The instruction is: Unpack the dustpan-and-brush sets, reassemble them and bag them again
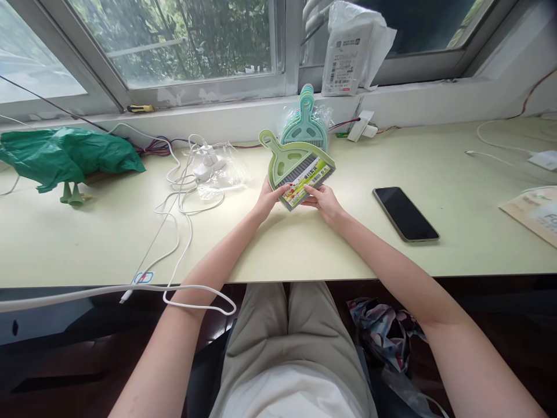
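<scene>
A small green dustpan and brush set (pixel 296 162) with a printed label across its grey bristles is held just above the pale desk (pixel 304 249). My left hand (pixel 266 200) grips its lower left edge. My right hand (pixel 322 200) pinches the labelled lower right edge. Behind it, a stack of teal dustpan sets (pixel 304 119) in clear wrap leans against the window ledge.
A black phone (pixel 405 213) lies face up to the right. White cables and a charger (pixel 204 165) sprawl to the left beside a green plastic bag (pixel 65 154). A white package (pixel 352 49) stands on the sill. A booklet (pixel 533 213) lies far right.
</scene>
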### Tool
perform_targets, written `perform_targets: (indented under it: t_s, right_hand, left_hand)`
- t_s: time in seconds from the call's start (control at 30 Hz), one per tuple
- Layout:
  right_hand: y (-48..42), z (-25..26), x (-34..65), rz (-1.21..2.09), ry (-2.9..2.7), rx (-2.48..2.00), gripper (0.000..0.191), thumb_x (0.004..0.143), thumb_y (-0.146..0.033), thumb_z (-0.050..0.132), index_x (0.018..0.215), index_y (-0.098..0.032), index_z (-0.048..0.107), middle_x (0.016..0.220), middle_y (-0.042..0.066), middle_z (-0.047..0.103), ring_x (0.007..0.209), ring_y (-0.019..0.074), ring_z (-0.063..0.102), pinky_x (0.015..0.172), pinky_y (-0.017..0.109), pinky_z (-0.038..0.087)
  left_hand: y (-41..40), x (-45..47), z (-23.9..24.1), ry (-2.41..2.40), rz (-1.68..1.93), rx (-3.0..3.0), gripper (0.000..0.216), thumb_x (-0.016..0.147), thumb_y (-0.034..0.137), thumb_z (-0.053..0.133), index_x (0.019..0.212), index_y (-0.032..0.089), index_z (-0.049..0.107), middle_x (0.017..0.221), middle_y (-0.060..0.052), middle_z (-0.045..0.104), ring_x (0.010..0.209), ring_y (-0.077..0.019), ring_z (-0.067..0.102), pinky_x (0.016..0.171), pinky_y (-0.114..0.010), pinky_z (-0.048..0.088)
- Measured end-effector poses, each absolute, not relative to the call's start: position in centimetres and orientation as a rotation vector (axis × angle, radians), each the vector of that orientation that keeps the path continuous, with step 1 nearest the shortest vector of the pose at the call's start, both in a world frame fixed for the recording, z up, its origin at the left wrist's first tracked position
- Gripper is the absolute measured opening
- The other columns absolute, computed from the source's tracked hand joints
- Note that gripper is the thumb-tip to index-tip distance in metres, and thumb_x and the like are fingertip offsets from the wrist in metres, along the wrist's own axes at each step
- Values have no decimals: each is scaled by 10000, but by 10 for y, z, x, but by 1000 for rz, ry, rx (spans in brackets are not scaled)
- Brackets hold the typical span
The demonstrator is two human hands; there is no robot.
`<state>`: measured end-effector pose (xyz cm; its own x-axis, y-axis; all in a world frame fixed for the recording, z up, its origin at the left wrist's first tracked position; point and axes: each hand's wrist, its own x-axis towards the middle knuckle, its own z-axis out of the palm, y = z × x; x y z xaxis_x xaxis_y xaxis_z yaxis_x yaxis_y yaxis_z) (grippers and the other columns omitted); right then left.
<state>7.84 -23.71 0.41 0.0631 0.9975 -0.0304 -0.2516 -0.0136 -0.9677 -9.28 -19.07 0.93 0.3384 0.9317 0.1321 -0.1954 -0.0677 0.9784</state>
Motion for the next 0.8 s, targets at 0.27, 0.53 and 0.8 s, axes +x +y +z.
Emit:
perform_targets:
  t_s: [0.27,0.53,0.8]
  right_hand:
    - [-236,3,79,1257,-945,-1074,240,806,-372,728,945,-187,661,949,58,774,823,196,749,830,365,619]
    - [-232,3,90,1187,-936,-1061,325,780,-446,745,955,-197,630,936,60,772,857,209,748,867,384,606]
    - [-232,3,91,1167,-944,-1076,296,789,-427,743,945,-203,627,897,47,773,821,204,751,844,386,612]
  left_hand:
    - [-191,-92,11,796,1061,1345,670,656,484,784,1191,236,468,1192,-74,639,1071,-250,630,865,-372,531]
    - [-157,-130,16,1201,1262,1650,587,896,510,490,1404,232,398,1426,-152,474,1341,-277,451,1104,-433,355]
    - [-144,-167,2,1860,798,2047,336,829,250,527,1130,240,673,1448,-128,462,1427,-375,297,1154,-584,168]
